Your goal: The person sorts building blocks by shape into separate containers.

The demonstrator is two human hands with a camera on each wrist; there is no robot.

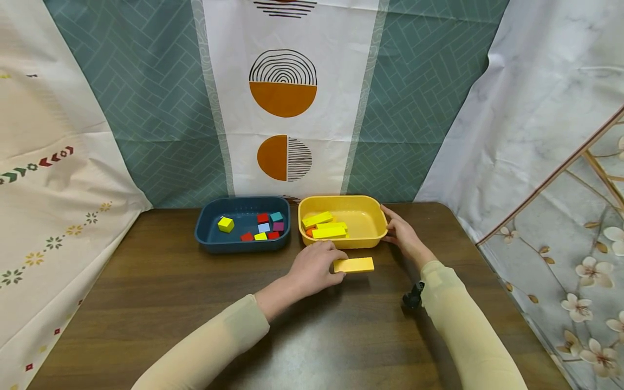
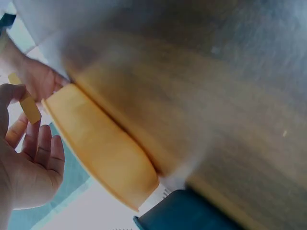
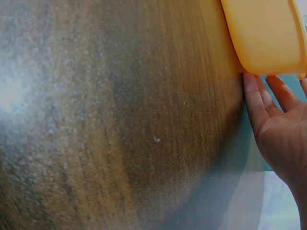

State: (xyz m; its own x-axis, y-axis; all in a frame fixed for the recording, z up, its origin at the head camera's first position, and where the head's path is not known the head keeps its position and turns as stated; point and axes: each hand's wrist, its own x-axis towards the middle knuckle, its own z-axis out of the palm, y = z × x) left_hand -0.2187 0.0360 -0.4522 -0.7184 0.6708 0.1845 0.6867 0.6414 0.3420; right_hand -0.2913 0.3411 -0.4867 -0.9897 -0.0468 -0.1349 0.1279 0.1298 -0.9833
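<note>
My left hand pinches a yellow rectangular block between thumb and fingers, in front of the yellow bin and above the table. In the left wrist view the block slants out from the fingertips. Several yellow blocks lie in the left half of the bin, with an orange piece partly hidden beneath them. At the bin's right end, my right hand touches the wall with extended fingers. The right wrist view shows those fingertips against the bin's end.
A dark blue bin with several small coloured cubes stands left of the yellow one. Both are near the back edge of the wooden table, before a hanging patterned cloth. A black device is at the right wrist.
</note>
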